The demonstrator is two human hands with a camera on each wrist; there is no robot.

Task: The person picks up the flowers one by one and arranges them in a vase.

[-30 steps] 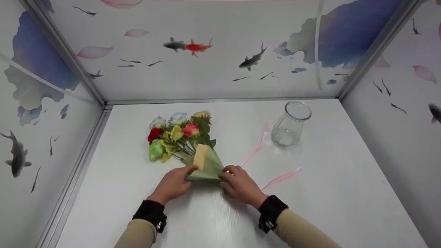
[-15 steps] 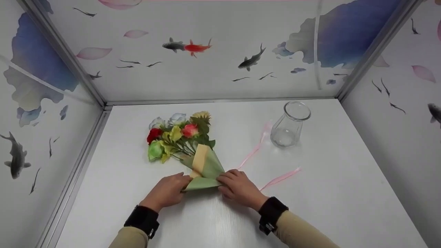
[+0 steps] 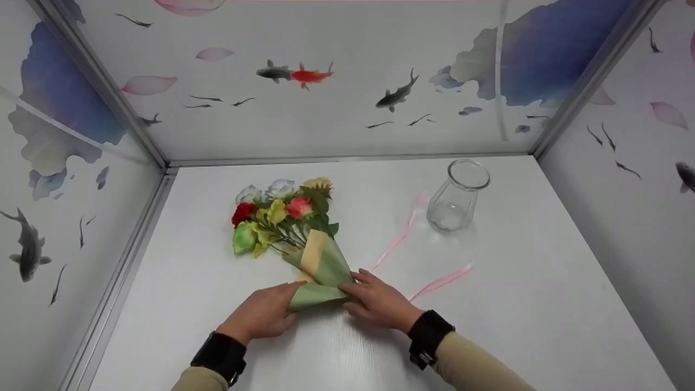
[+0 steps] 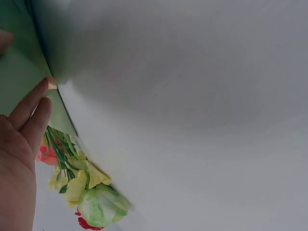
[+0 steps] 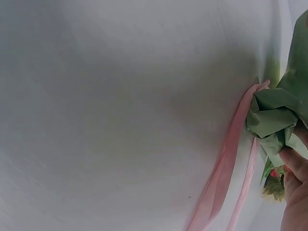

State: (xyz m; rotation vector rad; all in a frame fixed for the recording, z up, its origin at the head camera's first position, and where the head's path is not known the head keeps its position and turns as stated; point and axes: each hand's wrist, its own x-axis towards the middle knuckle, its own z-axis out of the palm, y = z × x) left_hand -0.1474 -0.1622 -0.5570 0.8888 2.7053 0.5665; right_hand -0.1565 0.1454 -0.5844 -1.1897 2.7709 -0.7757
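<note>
A bouquet of artificial flowers (image 3: 277,209) in red, pink, yellow, green and pale blue lies on the table, its stems in green wrapping paper (image 3: 334,263) with a yellowish reverse side. At the paper's near left edge, my left hand (image 3: 266,312) holds a folded flap. Two of its fingers lie along the paper in the left wrist view. My right hand (image 3: 377,298) pinches the wrap at its narrow gathered end, where crumpled folds (image 5: 274,118) show in the right wrist view. A pink ribbon (image 3: 399,241) runs beneath that end, with both tails out to the right.
A clear glass vase (image 3: 453,198) stands upright at the back right, beyond the ribbon. Printed panels with fish and petals (image 3: 336,119) wall the white table (image 3: 516,304) at the back and both sides.
My left hand has moved left and toward me, drawing the near paper flap out. My right hand has shifted slightly at the gathered end. The flowers, vase and ribbon tails stay nearly in place.
</note>
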